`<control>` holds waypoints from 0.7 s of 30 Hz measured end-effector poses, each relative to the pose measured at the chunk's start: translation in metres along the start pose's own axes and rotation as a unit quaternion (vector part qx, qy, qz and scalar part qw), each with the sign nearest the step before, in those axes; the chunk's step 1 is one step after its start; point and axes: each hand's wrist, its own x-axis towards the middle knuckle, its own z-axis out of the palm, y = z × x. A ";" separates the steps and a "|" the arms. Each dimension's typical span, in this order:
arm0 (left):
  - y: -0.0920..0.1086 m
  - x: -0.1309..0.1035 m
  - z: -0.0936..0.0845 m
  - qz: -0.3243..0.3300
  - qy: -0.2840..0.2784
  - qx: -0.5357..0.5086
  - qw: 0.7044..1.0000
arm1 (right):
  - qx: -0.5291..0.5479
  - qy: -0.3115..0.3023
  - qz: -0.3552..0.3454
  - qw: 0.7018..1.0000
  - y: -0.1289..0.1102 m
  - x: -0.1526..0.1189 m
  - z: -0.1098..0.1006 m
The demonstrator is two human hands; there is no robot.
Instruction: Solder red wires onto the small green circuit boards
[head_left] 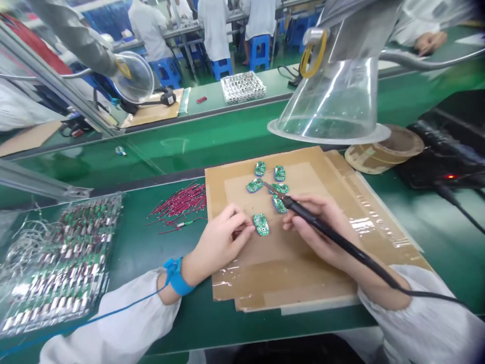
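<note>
While our right hand (322,227) grasped a slim black-handled soldering iron (326,230) between thumb and fingers, our left hand (227,232) lay just beside the left edge of a small green printed circuit board (260,224). The left thumb and fingers were drawn together, but we could not tell whether they pinched anything. That board lay flat on a brown cardboard sheet covered with clear tape (280,273), nearer to us than a loose group of five similar green boards (279,173). We saw the iron's metal tip reach in among the group, close beside its left-hand board; whether it touched, we could not tell. Two boards at the right of the group lay against each other beneath the iron's front end. To the left of the sheet we had a pile of thin dark-red wires (182,200) on the green tabletop (147,263), and farther left, a clear plastic tray packed with small parts (60,263). Around our left wrist sat a bright blue band (178,277) with a blue cord, and above the sheet's far side hung a clear cone-shaped plastic hood (329,106).
</note>
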 end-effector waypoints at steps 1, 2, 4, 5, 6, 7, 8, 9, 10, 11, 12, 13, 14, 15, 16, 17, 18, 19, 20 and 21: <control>0.001 -0.001 0.001 0.000 0.001 -0.013 1.000 | 0.021 0.015 -0.004 1.000 0.000 -0.001 -0.001; 0.001 -0.002 0.002 -0.002 0.000 -0.029 1.000 | 0.030 0.034 -0.005 0.999 0.000 -0.001 -0.002; 0.002 -0.002 0.003 -0.007 -0.003 -0.065 0.998 | 0.037 0.080 0.010 0.996 0.001 -0.001 -0.005; 0.002 -0.003 0.004 -0.009 -0.007 -0.080 0.997 | 0.049 0.102 0.024 0.993 0.002 -0.001 -0.006; 0.002 -0.003 0.004 -0.011 -0.011 -0.088 0.996 | 0.067 0.119 0.038 0.990 0.003 -0.001 -0.007; 0.002 -0.003 0.005 -0.013 -0.014 -0.089 0.996 | 0.087 0.130 0.049 0.986 0.004 -0.001 -0.008; 0.002 -0.003 0.005 -0.014 -0.016 -0.086 0.996 | 0.105 0.135 0.054 0.984 0.005 -0.001 -0.009; 0.001 -0.003 0.005 -0.013 -0.019 -0.081 0.996 | 0.115 0.132 0.056 0.983 0.006 -0.001 -0.009; 0.001 -0.003 0.005 -0.010 -0.020 -0.077 0.997 | 0.116 0.122 0.055 0.984 0.007 -0.002 -0.010; 0.000 -0.003 0.005 -0.006 -0.019 -0.074 0.997 | 0.109 0.106 0.051 0.987 0.007 -0.002 -0.011; 0.000 -0.003 0.005 -0.002 -0.018 -0.072 0.997 | 0.098 0.089 0.046 0.990 0.007 -0.003 -0.011; 0.000 -0.003 0.005 0.001 -0.019 -0.068 0.997 | 0.085 0.072 0.040 0.993 0.006 -0.003 -0.012; 0.000 -0.003 0.004 0.004 -0.020 -0.065 0.998 | 0.075 0.056 0.034 0.995 0.006 -0.004 -0.012; 0.000 -0.003 0.004 0.005 -0.021 -0.061 0.998 | 0.068 0.045 0.029 0.996 0.005 -0.004 -0.012; 0.000 -0.003 0.004 0.005 -0.023 -0.058 0.998 | 0.063 0.040 0.023 0.997 0.005 -0.004 -0.013; 0.000 -0.003 0.004 0.005 -0.024 -0.056 0.998 | 0.062 0.036 0.019 0.997 0.005 -0.005 -0.013; 0.000 -0.003 0.004 0.004 -0.024 -0.057 0.998 | 0.062 0.032 0.017 0.997 0.005 -0.005 -0.013; 0.000 -0.002 0.005 0.003 -0.023 -0.058 0.998 | 0.065 0.028 0.015 0.997 0.006 -0.006 -0.013; 0.001 -0.002 0.005 0.001 -0.023 -0.061 0.998 | 0.066 0.025 0.013 0.997 0.006 -0.006 -0.013; 0.001 -0.002 0.005 -0.003 -0.022 -0.064 0.998 | 0.067 0.021 0.012 0.997 0.007 -0.006 -0.013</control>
